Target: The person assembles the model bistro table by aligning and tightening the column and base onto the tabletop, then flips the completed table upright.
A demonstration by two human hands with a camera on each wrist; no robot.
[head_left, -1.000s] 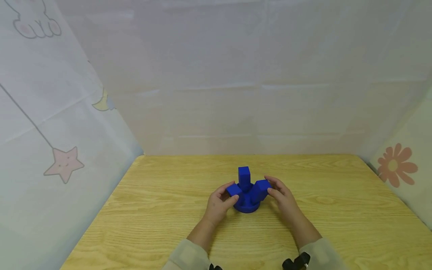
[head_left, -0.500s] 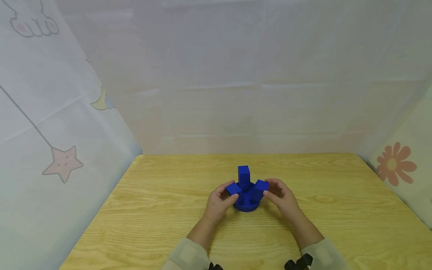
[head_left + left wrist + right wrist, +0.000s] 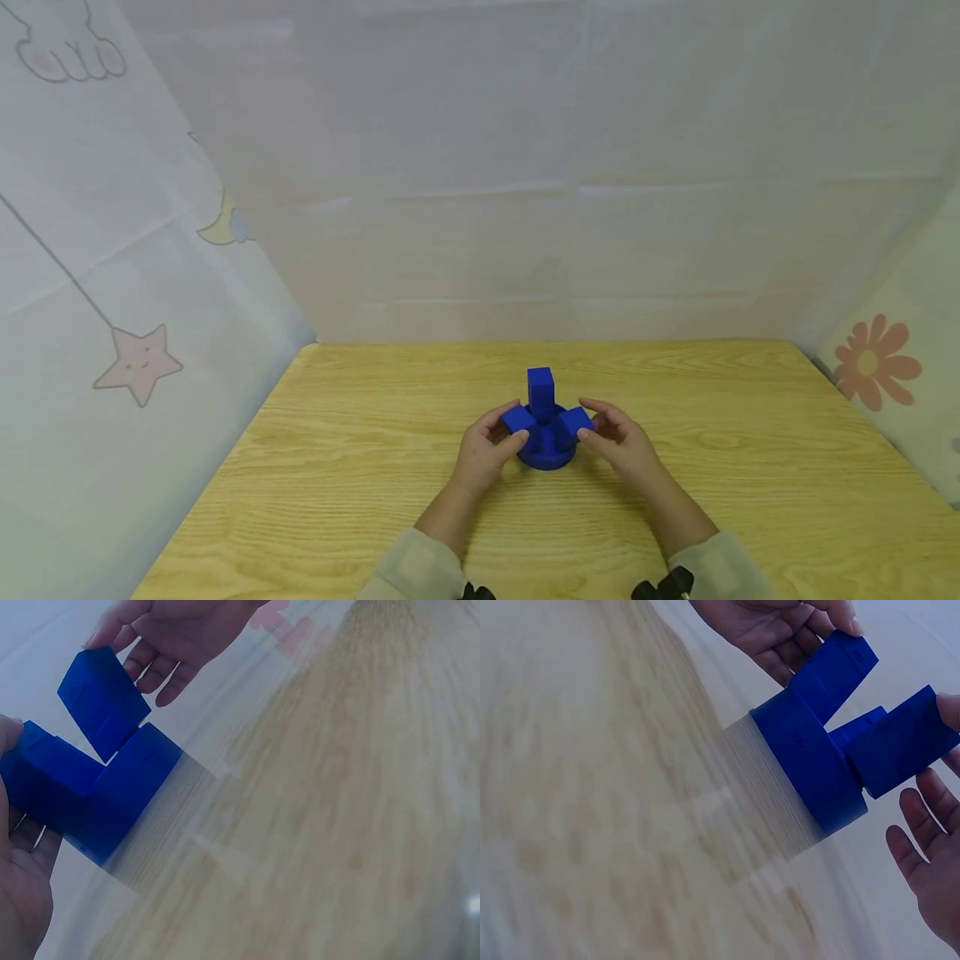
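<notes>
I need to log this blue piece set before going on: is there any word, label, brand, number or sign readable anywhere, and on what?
None can be read.
Round blue base: faint small marks on its wall in the right wrist view, too small and blurred to read.
Blue blocks: no lettering shows.
Wooden table: bare grain, no text.
Cloth walls: only drawings, a star and a flower, no words.

A wooden table (image 3: 360, 467) carries a blue round base (image 3: 547, 454).
</notes>
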